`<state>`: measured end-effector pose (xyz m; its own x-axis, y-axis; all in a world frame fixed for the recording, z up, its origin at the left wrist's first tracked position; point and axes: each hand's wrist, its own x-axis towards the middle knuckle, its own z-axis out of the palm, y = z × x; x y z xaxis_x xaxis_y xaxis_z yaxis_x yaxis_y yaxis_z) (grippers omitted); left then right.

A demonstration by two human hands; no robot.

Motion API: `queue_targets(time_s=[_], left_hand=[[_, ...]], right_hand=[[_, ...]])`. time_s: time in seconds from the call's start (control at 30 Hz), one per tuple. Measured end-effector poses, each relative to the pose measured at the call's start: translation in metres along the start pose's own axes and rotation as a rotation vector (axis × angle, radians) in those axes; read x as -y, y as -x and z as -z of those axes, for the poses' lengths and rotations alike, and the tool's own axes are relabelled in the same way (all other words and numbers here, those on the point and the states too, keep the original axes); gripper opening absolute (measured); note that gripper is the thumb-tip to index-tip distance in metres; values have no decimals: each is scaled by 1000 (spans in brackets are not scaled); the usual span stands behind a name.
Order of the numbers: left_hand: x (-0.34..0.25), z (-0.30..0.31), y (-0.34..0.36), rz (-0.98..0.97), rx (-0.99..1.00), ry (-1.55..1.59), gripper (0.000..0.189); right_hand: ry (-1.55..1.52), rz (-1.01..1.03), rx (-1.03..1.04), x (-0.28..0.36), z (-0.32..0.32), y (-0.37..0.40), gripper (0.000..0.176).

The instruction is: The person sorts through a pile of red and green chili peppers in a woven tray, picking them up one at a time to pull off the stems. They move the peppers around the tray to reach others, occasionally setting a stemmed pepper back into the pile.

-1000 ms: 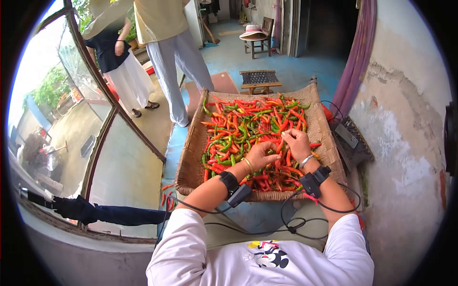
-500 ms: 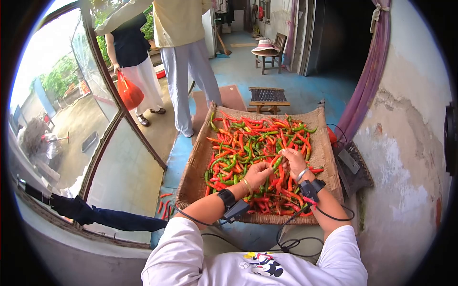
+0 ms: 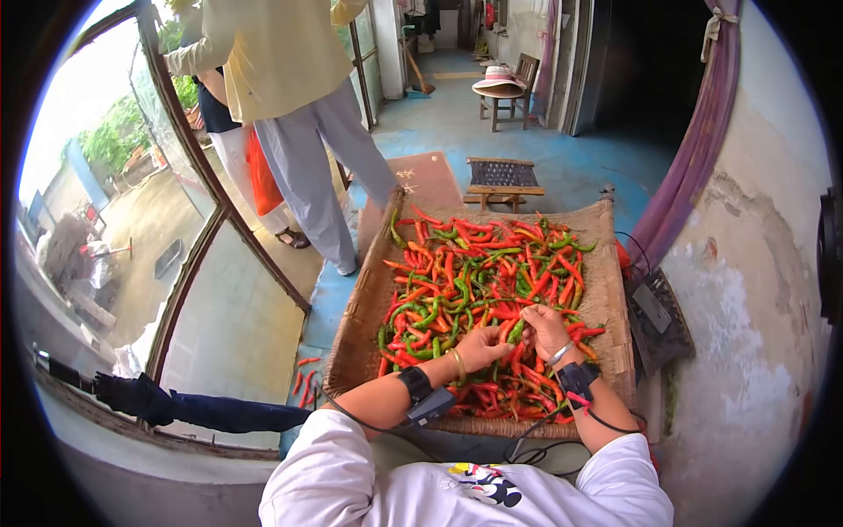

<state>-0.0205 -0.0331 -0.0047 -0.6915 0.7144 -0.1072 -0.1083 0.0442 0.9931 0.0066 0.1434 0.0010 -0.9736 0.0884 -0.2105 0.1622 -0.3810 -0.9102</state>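
One slim green pepper, partly covered by fingers, over one heap of red and green peppers (too many to count) in one brown woven tray. Right hand pinched closed on it; left hand curled against it, grip can't tell. Around: one dark-blue folded umbrella, one low wooden stool, two standing people. Blue-painted floor, peeling pale wall.

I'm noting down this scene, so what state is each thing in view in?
Bare left hand: fingers bent, by a green chili pepper.
Bare right hand: fingers bent, at that pepper.
Red and green chili peppers: loose, heaped.
Brown woven rectangular tray: uncovered, loaded.
Dark blue fabric umbrella: furled.
Purple cloth curtain: tied back.
Low wooden stool with dark woven seat: upright.
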Motion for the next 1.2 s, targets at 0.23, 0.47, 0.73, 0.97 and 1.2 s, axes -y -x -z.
queue_targets(time_s=[0.23,0.47,0.73,0.97,1.2], left_hand=[[3,0,3,-101,13,29,18],[-5,6,2,-52,-44,123,18],[-3,4,-1,-79,-127,118,19],[-6,17,-6,71,-259,319,21],[-3,18,-11,75,-185,367,24]], right_hand=[[-493,-232,-7,-2,-6,4,26],[-179,-38,134,15,-23,13,24],[184,-14,11,40,1,4,13],[-376,105,-232,40,87,-29,16],[539,-41,171,17,-3,-1,25]])
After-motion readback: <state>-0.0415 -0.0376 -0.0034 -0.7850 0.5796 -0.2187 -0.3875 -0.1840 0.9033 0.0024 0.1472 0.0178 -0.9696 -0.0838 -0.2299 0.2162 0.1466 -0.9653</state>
